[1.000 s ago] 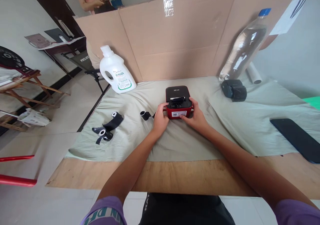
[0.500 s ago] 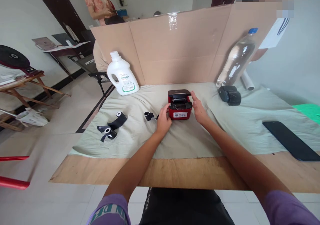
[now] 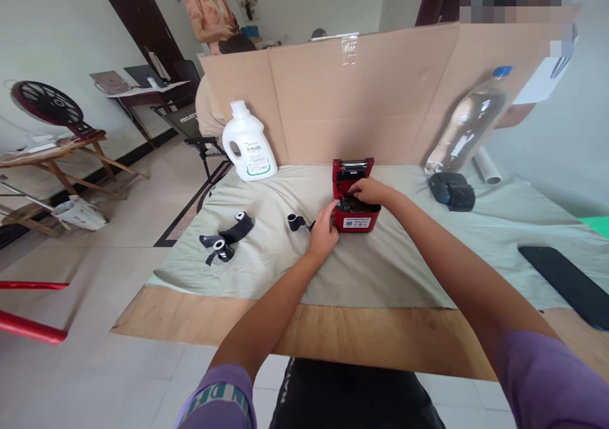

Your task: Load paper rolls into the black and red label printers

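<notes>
We see a white plastic detergent jug [image 3: 248,142] and a clear plastic bottle with a blue cap [image 3: 469,123] against the brown cardboard screen [image 3: 380,92], a flat black phone [image 3: 566,283] on the pale green cloth [image 3: 428,257], and black ribbon rolls [image 3: 227,238].

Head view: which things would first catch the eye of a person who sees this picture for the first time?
The small red printer at the middle of the cloth-covered table stands out, its lid up; the left hand steadies its side and the right hand reaches into its open top. A white jug stands at the back left before the cardboard screen, a clear bottle leans at the back right, and black ribbon rolls lie left of the printer.
</notes>
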Motion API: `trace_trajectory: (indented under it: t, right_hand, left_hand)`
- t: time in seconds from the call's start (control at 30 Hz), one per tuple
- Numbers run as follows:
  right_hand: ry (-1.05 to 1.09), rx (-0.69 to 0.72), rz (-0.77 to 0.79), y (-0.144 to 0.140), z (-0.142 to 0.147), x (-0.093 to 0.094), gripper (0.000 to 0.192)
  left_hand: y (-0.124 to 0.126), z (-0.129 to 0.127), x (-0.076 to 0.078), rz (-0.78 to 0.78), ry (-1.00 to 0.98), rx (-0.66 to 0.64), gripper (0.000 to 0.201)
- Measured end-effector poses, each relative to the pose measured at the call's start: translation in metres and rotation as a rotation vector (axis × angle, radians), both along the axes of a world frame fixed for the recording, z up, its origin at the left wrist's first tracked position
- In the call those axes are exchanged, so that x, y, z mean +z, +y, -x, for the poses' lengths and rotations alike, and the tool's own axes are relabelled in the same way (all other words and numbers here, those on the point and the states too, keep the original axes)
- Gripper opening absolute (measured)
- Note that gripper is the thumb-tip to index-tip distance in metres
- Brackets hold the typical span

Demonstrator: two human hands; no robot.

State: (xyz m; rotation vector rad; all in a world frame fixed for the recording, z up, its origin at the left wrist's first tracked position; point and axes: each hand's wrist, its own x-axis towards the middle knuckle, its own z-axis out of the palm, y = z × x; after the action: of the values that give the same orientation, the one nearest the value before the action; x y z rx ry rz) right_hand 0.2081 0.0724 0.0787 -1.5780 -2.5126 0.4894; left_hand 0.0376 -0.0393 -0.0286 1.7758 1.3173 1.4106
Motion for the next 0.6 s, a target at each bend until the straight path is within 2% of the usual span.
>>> trace_trajectory:
  t: [0.13,0.2,0.3,0.37,0.47,0.5,0.53,0.6]
  right_hand:
    - [-0.275,-0.004,0.234,0.022,0.023,0.013,0.029]
    - [-0.342,-0.021,0.263,0.027,0.029,0.014,0.023]
    - [-0.319,-0.036,0.221,0.023,0.024,0.017,0.020]
    - [-0.196,-0.044,0.144,0.010,0.015,0.024,0.023]
    - [0.148,-0.064,-0.042,-0.029,0.016,0.044,0.027]
    - [0.213,-0.034,-0.062,-0.044,0.025,0.051,0.030]
    - [0.369,0.001,-0.088,-0.060,0.038,0.056,0.030]
    - [0.536,0.131,-0.069,-0.087,0.078,0.059,0.026]
  left_hand:
    - [0.000,0.001,0.001,-0.002,0.031,0.000,0.085]
    - [-0.001,0.001,0.002,0.002,0.035,-0.001,0.085]
    - [-0.003,0.002,0.005,0.000,0.030,-0.004,0.085]
    - [-0.004,0.002,0.006,0.000,0.030,0.001,0.085]
    - [-0.002,0.000,0.005,0.038,0.079,0.033,0.081]
    - [-0.001,-0.001,0.004,0.064,0.109,0.052,0.076]
    - [0.001,-0.002,0.003,0.091,0.137,0.067,0.070]
    - [0.003,-0.002,0.003,0.138,0.170,0.096,0.061]
